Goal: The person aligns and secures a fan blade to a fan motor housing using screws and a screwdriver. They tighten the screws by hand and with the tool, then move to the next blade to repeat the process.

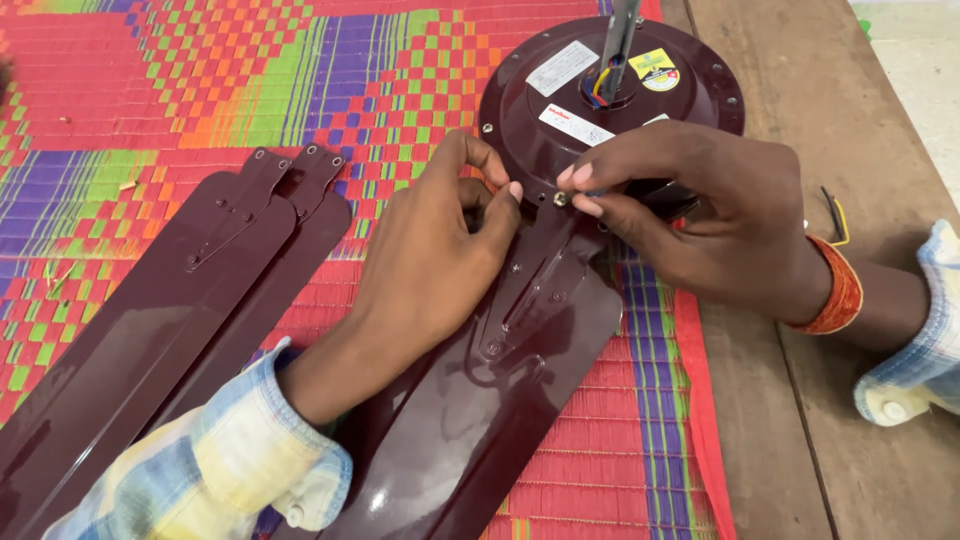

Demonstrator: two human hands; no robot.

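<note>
A dark maroon ceiling-fan motor housing (540, 120) lies on a bright woven mat, its grey down-rod and coloured wires sticking up from the centre. One maroon fan blade (480, 420) lies with its bracket end against the motor's rim. My left hand (440, 250) rests on that bracket, fingertips pinched at the joint. My right hand (690, 215) reaches in from the right and pinches a small silver screw (561, 199) where bracket meets motor. An orange band circles my right wrist.
Two more maroon fan blades (170, 330) lie stacked side by side on the mat (150, 90) at the left. A brown wooden floor (800, 420) runs along the right, with short loose wires (835, 215) lying on it.
</note>
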